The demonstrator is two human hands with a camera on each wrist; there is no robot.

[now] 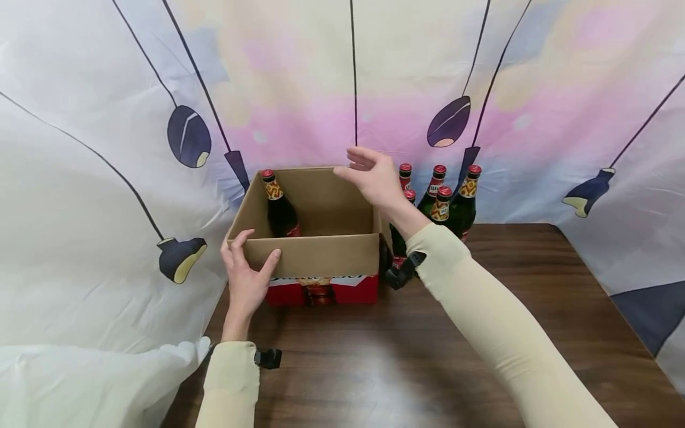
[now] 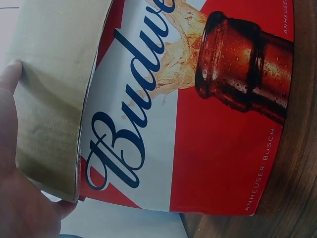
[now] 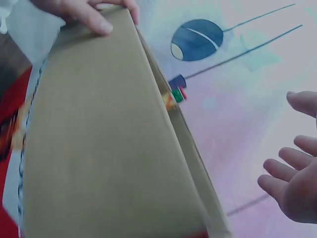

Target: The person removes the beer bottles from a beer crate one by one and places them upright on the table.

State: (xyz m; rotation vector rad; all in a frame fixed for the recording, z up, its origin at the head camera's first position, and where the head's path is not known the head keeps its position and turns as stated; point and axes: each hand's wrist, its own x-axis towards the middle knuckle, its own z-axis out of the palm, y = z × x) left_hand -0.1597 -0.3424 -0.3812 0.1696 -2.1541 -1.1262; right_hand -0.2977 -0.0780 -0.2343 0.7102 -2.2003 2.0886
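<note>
A cardboard beer box (image 1: 321, 291) stands with its top opened and its red Budweiser print facing me. One dark beer bottle (image 1: 280, 208) with a red cap is inside at the left. My left hand (image 1: 247, 285) grips the front left corner, its thumb on the folded-out front flap (image 2: 49, 114). Above the box's right side hangs my right hand (image 1: 377, 181), fingers loosely bent and nothing in them. In the right wrist view its fingers (image 3: 280, 173) are spread apart from the flap. Behind that forearm several capped beer bottles (image 1: 464, 205) stand close to the box.
The brown wooden table (image 1: 342, 362) reaches toward me and to the right. A printed cloth (image 1: 299, 71) hangs behind the box, and white fabric (image 1: 96, 380) bunches at the table's left edge. The bottle group stands at the box's right, partly hidden by my right arm.
</note>
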